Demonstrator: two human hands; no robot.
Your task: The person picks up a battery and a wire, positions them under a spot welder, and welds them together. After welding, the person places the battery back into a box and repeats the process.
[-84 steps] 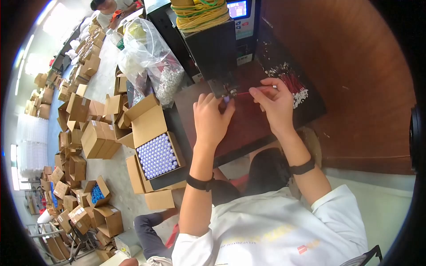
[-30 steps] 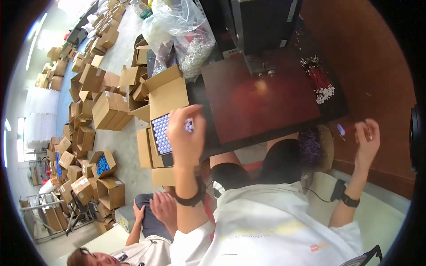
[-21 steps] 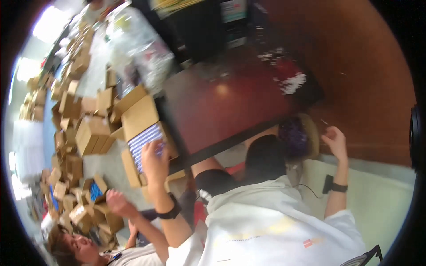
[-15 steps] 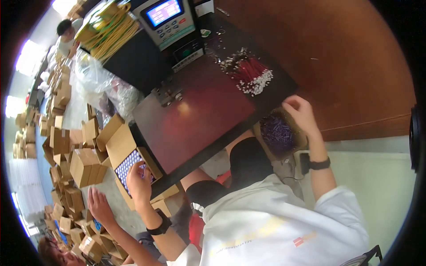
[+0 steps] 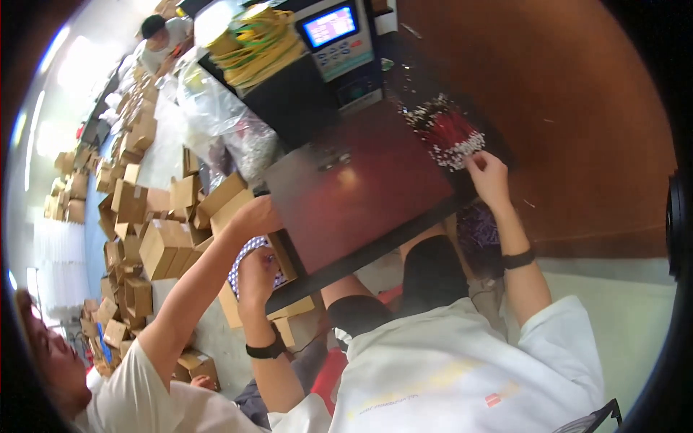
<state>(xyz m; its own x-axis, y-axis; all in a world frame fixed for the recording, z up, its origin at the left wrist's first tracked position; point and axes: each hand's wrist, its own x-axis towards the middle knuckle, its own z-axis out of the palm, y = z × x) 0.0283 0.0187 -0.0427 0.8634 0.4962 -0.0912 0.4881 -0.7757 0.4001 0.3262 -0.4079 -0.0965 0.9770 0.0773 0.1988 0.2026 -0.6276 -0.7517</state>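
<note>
My left hand [image 5: 256, 278] is curled down over an open cardboard box [image 5: 286, 261], which holds rows of small white-and-purple round-ended pieces [image 5: 245, 254]. Its fingertips are among the pieces, and whatever they pinch is hidden. At the table's right side my right hand [image 5: 491, 179] has thumb and fingers closed against the white tips of a bundle of red wires [image 5: 453, 130]; I cannot make out what is between them. A co-worker's forearm [image 5: 202, 278] reaches in from the left, with the hand [image 5: 258, 213] at the table's left edge, beyond the box.
A dark machine with a lit screen [image 5: 330, 27] stands at the back of the reddish tabletop [image 5: 375, 180], yellow-green wire coils [image 5: 260, 47] on top. Purple pieces [image 5: 478, 229] lie in a container below the right edge. Cardboard boxes [image 5: 166, 249] cover the left floor; another person [image 5: 160, 47] is far left.
My right hand has moved from above the purple pieces to the red wires' white tips. My left hand remains at the box. The co-worker's arm has reached forward across the box. The view has shifted.
</note>
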